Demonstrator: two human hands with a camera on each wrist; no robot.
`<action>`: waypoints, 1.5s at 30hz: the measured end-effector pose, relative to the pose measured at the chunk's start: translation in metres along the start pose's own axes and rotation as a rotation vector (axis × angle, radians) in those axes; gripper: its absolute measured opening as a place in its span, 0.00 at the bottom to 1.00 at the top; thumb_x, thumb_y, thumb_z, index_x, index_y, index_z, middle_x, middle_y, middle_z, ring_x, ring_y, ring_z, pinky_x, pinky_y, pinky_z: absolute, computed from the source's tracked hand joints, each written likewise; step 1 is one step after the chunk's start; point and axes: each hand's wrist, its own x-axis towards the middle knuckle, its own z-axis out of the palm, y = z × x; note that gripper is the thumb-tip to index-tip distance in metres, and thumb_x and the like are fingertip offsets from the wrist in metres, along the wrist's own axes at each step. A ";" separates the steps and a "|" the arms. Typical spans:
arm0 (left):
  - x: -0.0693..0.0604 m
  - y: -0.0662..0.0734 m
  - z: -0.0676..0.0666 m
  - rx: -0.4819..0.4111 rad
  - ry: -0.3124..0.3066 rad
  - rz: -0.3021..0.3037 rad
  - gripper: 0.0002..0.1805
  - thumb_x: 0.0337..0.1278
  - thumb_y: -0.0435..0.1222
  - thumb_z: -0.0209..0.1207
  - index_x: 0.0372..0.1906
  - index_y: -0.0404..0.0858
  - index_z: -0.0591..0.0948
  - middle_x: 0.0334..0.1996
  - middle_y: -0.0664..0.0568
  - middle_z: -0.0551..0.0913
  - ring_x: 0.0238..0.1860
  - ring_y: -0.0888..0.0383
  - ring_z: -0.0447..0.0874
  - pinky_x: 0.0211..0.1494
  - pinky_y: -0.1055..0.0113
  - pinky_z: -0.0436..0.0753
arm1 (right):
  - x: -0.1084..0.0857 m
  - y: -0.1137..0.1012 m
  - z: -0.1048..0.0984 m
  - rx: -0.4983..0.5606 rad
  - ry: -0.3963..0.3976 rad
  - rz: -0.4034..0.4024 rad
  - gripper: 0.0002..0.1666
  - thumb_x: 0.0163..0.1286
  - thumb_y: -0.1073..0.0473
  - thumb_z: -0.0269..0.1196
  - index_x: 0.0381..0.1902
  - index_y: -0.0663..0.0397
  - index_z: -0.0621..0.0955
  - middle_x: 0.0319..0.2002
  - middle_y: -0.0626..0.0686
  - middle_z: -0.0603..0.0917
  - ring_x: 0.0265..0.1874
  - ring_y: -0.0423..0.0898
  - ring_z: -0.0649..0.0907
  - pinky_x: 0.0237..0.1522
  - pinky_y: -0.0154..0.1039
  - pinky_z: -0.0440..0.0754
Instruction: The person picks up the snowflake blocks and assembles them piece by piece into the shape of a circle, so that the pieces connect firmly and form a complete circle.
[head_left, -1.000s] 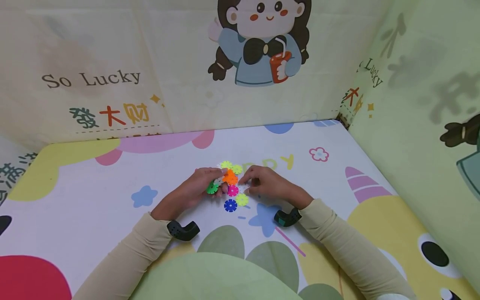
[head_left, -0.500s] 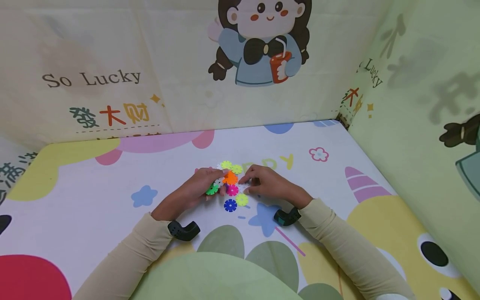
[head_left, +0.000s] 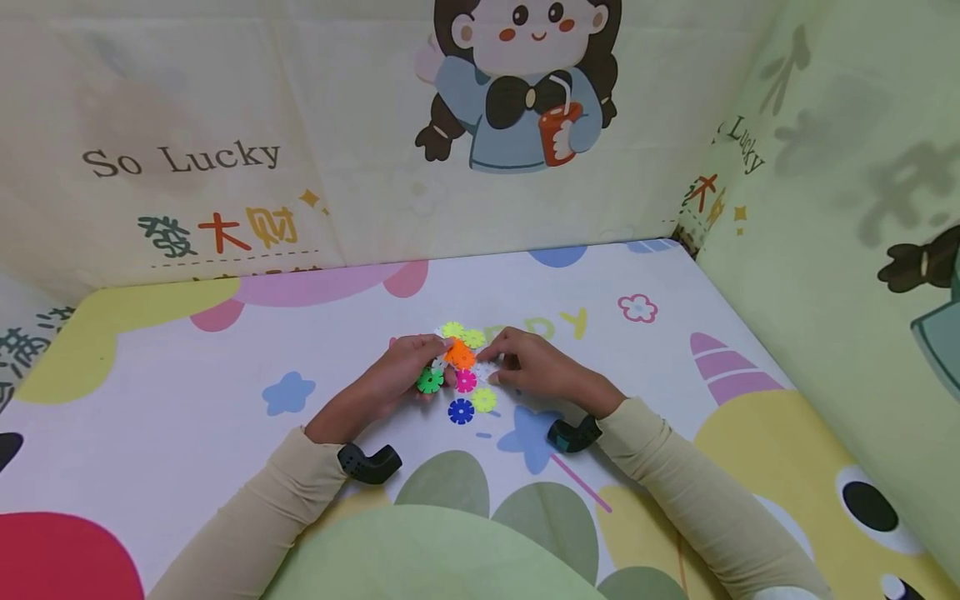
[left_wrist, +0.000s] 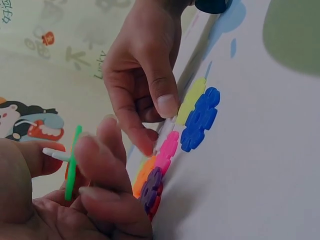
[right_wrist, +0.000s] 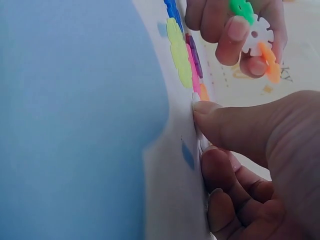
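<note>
Head: notched discs (head_left: pixel 461 411) on tabletop (head_left: pixel 337 321)

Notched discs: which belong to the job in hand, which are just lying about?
In the job:
green disc, white disc, orange disc, held in left hand
second white disc, at right hand

Lying about, though possibly spares:
blue disc
pink disc
purple disc
yellow discs
second orange disc

In the head view, we see only part of the white disc (head_left: pixel 486 371), since the right hand (head_left: pixel 542 365) covers some. In the left wrist view, we find the left hand (left_wrist: pixel 100 172) blurred and cut off below. The right wrist view's upper edge trims the green disc (right_wrist: pixel 242 10).
</note>
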 end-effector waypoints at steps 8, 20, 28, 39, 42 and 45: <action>0.001 -0.001 0.000 -0.014 -0.011 0.018 0.20 0.74 0.43 0.48 0.55 0.31 0.73 0.28 0.43 0.84 0.19 0.57 0.76 0.23 0.70 0.77 | 0.001 -0.001 -0.002 -0.026 -0.003 -0.034 0.19 0.62 0.64 0.69 0.52 0.59 0.84 0.47 0.52 0.75 0.38 0.44 0.76 0.39 0.34 0.78; 0.002 -0.004 0.001 -0.005 0.006 -0.003 0.23 0.74 0.44 0.47 0.63 0.33 0.71 0.28 0.45 0.84 0.19 0.55 0.78 0.23 0.71 0.74 | 0.000 -0.003 -0.001 0.010 0.020 0.034 0.16 0.60 0.63 0.71 0.47 0.55 0.84 0.40 0.48 0.78 0.34 0.44 0.75 0.37 0.36 0.77; 0.002 -0.003 0.002 -0.004 0.013 -0.002 0.21 0.74 0.43 0.48 0.60 0.33 0.72 0.27 0.47 0.84 0.18 0.56 0.79 0.25 0.72 0.74 | 0.001 -0.003 0.001 0.070 0.031 0.073 0.17 0.60 0.65 0.71 0.46 0.56 0.79 0.37 0.47 0.79 0.36 0.45 0.77 0.40 0.35 0.78; 0.001 -0.004 0.001 0.049 0.031 -0.013 0.24 0.73 0.45 0.49 0.62 0.33 0.73 0.27 0.45 0.85 0.14 0.56 0.76 0.24 0.71 0.74 | 0.000 -0.001 -0.002 0.067 0.014 0.025 0.13 0.62 0.63 0.70 0.45 0.54 0.82 0.31 0.47 0.79 0.31 0.44 0.76 0.34 0.36 0.76; 0.001 -0.005 0.002 0.091 0.047 -0.013 0.23 0.73 0.45 0.49 0.63 0.35 0.73 0.27 0.45 0.85 0.13 0.57 0.73 0.21 0.71 0.72 | -0.001 0.000 -0.003 0.059 0.010 0.029 0.14 0.65 0.64 0.67 0.49 0.53 0.85 0.38 0.47 0.84 0.34 0.44 0.78 0.36 0.35 0.77; 0.003 -0.007 0.002 0.098 0.067 -0.005 0.23 0.72 0.46 0.50 0.62 0.37 0.75 0.27 0.45 0.85 0.12 0.57 0.70 0.18 0.72 0.69 | -0.001 0.001 -0.004 0.060 0.016 0.047 0.16 0.66 0.66 0.65 0.52 0.54 0.85 0.47 0.48 0.85 0.40 0.42 0.80 0.40 0.34 0.79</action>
